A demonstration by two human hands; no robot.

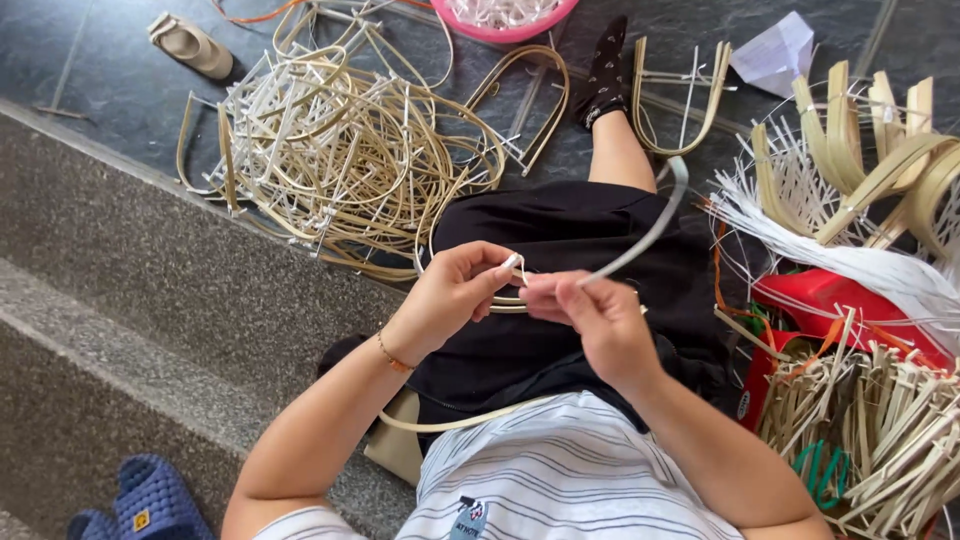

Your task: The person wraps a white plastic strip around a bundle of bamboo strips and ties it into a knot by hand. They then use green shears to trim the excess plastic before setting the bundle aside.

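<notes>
Head view, looking down at a lap in black cloth [560,240]. Left hand [455,295] pinching the end of a thin white strip [515,264] against a pale bamboo hoop [510,302] lying just above the lap. Right hand [595,320] close beside the left, fingers nearly touching, grip closed on a flat grey band [640,235] arcing up and away over the lap. Left of the lap, on the dark floor, a tangled pile of finished hoops [340,150]; right of the lap, a bundle of white strips [850,260] and stacked bamboo pieces [880,420].

Likely risks: strip slipping out of the left pinch and unwinding; springy grey band flicking loose from the right grip; thin strip snapping if pulled too tight.
</notes>
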